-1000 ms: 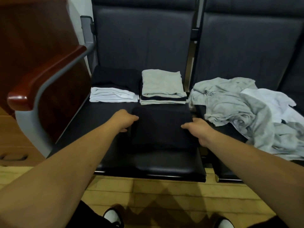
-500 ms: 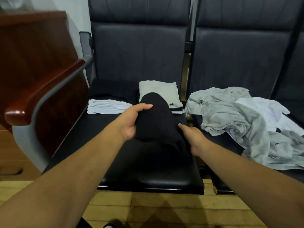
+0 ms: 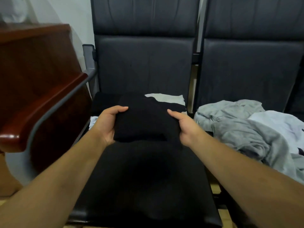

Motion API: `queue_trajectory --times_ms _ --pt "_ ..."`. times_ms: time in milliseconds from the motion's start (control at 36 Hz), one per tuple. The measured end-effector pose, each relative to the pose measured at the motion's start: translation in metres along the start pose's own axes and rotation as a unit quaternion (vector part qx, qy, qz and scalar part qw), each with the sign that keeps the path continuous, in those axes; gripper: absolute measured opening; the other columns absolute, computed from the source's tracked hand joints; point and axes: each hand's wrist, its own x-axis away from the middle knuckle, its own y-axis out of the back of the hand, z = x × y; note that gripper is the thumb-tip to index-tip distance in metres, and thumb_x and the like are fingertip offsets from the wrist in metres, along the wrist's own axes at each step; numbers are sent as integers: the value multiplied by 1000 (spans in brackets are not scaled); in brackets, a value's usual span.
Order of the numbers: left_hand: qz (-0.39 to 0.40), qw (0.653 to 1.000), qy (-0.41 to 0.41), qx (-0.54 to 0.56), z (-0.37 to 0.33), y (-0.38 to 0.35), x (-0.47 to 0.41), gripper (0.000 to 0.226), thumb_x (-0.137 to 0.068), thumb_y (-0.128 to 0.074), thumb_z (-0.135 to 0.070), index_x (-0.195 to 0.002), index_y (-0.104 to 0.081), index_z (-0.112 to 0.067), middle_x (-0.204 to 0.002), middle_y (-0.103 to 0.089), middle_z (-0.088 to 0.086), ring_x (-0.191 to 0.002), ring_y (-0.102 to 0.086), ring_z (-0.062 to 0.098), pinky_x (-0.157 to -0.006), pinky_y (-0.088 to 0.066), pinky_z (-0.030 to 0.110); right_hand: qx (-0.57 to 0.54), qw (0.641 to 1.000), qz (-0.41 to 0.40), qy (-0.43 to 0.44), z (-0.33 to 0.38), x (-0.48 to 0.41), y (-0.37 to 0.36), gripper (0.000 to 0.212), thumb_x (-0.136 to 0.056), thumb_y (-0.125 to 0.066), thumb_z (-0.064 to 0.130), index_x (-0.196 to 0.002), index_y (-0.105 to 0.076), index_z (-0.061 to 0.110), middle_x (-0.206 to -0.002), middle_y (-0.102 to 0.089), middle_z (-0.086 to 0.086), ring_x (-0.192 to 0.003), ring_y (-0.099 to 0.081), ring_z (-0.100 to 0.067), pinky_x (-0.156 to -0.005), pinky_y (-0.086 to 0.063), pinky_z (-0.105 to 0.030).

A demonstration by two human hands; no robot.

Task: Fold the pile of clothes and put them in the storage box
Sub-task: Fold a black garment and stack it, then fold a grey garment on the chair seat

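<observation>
Both hands (image 3: pixel 105 125) (image 3: pixel 187 127), fingers (image 3: pixel 120 109) round black garment (image 3: pixel 144 122)

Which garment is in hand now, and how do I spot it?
Find the left-hand black padded seat, beside the red-brown wooden armrest. Above its middle, the left hand and right hand grip a folded black cloth bundle. It is the only garment held clear of the seat; the pale grey folded stack lies behind it.

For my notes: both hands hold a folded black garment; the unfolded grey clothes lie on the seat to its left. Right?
No: head view shows the grey clothes on the seat to its right. Left hand and right hand do hold the black garment.
</observation>
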Motion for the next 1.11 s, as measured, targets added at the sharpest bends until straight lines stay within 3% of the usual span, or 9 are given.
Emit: queue_trajectory --times_ms 139,333,417,472,556,694,889,1028,1111 --pt "-82 991 -6 -101 -44 20 -32 24 -94 -52 -25 -107 -65 -10 -101 -74 13 -95 -68 30 -75 -54 40 92 993 -15 69 42 -35 -41 26 -92 -70 8 -117 -62 3 -101 -77 -13 -93 -75 -29 -81 -61 -45" --pt "-153 975 -34 -157 -92 51 -92 14 -96 -55 -18 -102 -63 -9 -79 -76 10 -87 -69 27 -63 -54 35 175 977 -21 121 61 -115 -98 26 -87 -70 -2 -109 -64 11 -113 -73 -17 -96 -73 -32 -89 -59 -48" --pt "-194 960 -95 -180 -98 69 -121 11 -96 -57 -13 -106 -61 -10 -93 -72 12 -82 -68 24 -62 -53 32 201 971 -45 119 48 -153 -115 71 -83 -74 0 -146 -44 17 -133 -62 -16 -108 -67 -35 -93 -57 -52" --pt "-262 914 -155 -268 -94 88 -139 17 -95 -61 -14 -111 -54 -15 -101 -64 8 -84 -62 21 -68 -51 30 232 964 -58 118 34 -174 -119 93 -76 -79 6 -154 -29 20 -139 -57 -16 -113 -63 -37 -95 -55 -55" --pt "-304 798 -192 -483 -82 114 -158 31 -96 -59 -20 -126 -53 -17 -124 -59 8 -108 -56 26 -91 -43 31 297 946 -59 111 9 -188 -116 104 -81 -77 11 -159 -10 28 -146 -49 -10 -127 -55 -35 -107 -47 -52" --pt "-240 728 -123 -630 -75 126 -160 56 -95 -58 -42 -144 -47 -17 -147 -45 11 -132 -45 29 -108 -35 36 440 882 -59 155 -18 -195 -110 76 -89 -66 8 -154 -28 22 -136 -56 -14 -123 -56 -33 -106 -49 -45" --pt "-244 640 -102 -721 -84 130 -125 56 -94 -57 -47 -141 -45 -20 -140 -36 14 -119 -51 32 -104 -41 39 491 855 -76 149 3 -152 -99 65 -92 -61 2 -151 -36 12 -144 -50 -14 -128 -54 -32 -105 -49 -42" --pt "-218 637 -189 -715 -80 100 -92 23 -92 -63 -38 -108 -61 -21 -118 -45 6 -101 -53 21 -93 -45 33 495 849 -77 171 25 -94 -74 43 -92 -62 10 -134 -51 13 -111 -60 -9 -97 -62 -25 -85 -54 -35" --pt "-172 672 -201 -692 -71 62 -74 13 -92 -63 -31 -92 -64 -17 -98 -61 3 -87 -60 19 -81 -52 34 513 833 -88 187 38 -49 -45 36 -93 -63 18 -127 -52 15 -98 -57 0 -96 -65 -26 -91 -56 -41"
